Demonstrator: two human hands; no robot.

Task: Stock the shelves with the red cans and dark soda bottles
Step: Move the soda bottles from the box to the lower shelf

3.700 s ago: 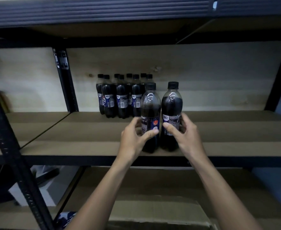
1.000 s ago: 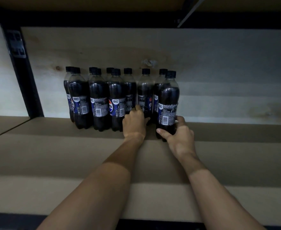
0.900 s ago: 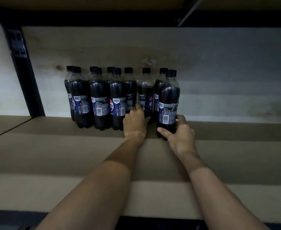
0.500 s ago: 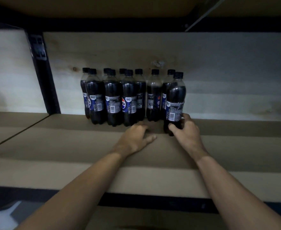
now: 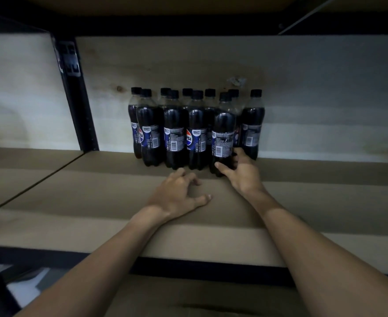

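Soda bottles (image 5: pixel 173 124), dark plastic with black caps and blue labels, stand upright in a tight cluster at the back of the flat brown shelf (image 5: pixel 85 197). Your right hand (image 5: pixel 243 173), arm outstretched, wraps thumb and fingers round the base of the front right bottle (image 5: pixel 223 124); your left hand (image 5: pixel 178 195) rests on the shelf just before the cluster, fingers loosely curled, holding nothing.
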